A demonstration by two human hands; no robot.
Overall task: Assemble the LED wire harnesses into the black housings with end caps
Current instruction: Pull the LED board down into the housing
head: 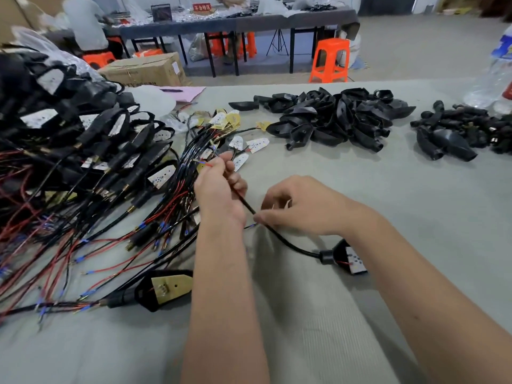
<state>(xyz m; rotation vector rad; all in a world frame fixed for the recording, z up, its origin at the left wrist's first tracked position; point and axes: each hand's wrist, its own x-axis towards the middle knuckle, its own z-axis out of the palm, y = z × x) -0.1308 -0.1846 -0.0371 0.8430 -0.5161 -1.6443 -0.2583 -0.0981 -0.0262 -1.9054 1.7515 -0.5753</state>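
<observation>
- Left hand [219, 187] pinches the wire [243, 202] near its red tip, fingers curled round it
- Right hand [299, 206] pinches the same wire lower down
- Wire runs to a housing [350, 257] lying on the worktop [415, 203] just beside the right wrist
- Loose housings [338, 117] piled beyond

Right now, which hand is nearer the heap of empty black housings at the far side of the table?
Left. The left hand lies below-left of the heap of empty black housings, holding the wire end; the right hand pinches the cable nearer the person.

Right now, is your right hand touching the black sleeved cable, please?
Touching: the head view shows the right hand pinching the black sleeved cable between thumb and fingers.
</observation>
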